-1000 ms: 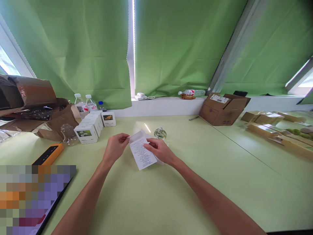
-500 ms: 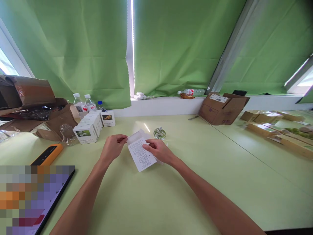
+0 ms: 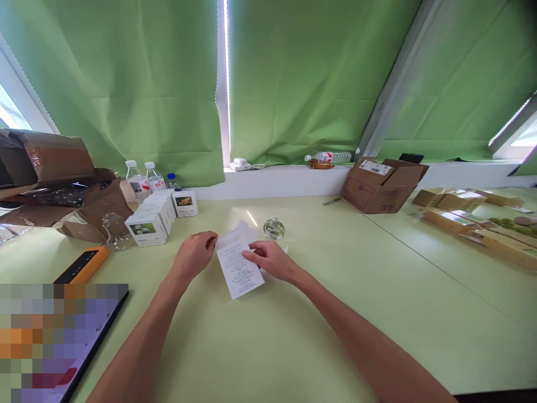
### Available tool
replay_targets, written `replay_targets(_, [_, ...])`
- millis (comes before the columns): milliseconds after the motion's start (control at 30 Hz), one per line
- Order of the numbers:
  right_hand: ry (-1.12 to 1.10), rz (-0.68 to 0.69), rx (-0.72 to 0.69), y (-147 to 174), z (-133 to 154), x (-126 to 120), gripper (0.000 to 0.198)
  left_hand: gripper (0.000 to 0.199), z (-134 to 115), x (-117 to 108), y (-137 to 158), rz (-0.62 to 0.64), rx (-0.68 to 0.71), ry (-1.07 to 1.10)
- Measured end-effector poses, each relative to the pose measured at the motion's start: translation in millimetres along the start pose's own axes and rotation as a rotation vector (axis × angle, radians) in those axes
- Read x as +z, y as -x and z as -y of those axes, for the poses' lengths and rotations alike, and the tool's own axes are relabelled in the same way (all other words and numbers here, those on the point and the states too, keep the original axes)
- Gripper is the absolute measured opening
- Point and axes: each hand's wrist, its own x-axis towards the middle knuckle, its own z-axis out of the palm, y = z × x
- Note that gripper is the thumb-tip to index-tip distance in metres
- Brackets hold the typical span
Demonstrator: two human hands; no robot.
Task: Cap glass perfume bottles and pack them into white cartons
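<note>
A white folding carton (image 3: 240, 274) covered in printed lines lies flat in shape between my hands, above the table. Pale flaps show along its far end. My left hand (image 3: 196, 253) pinches its upper left corner between thumb and fingers. On the opposite edge, my right hand (image 3: 271, 258) is closed, its thumb on the printed face and its other fingers partly hidden behind. Just beyond my right hand sits a small clear glass bottle (image 3: 274, 229), apart from both hands. Part of a white piece shows beneath my right hand.
At left are white boxes (image 3: 146, 230) with pictures, a clear jar (image 3: 116, 230), an orange-black case (image 3: 83, 266) and a blurred-out screen (image 3: 54, 347). An open cardboard box (image 3: 94, 204) stands behind them. Another cardboard box (image 3: 377, 187) is at back right, near wooden trays (image 3: 499, 240).
The carton has turned slightly and its near end has shifted a little left and toward me. My right hand has moved slightly left with it. Both hands keep their grip.
</note>
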Motion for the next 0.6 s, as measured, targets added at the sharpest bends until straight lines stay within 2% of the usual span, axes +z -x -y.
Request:
replay_targets(200, [0.034,0.015,0.002,-0.4,-1.9,-1.1,0.038,0.025,5.0,1.0,-0.2,0.051,0.044,0.075])
replay_targets(600, [0.042,0.009,0.007,-0.2,-1.0,-1.7,0.036,0.032,2.2,-1.1,1.3,0.009,0.166,0.025])
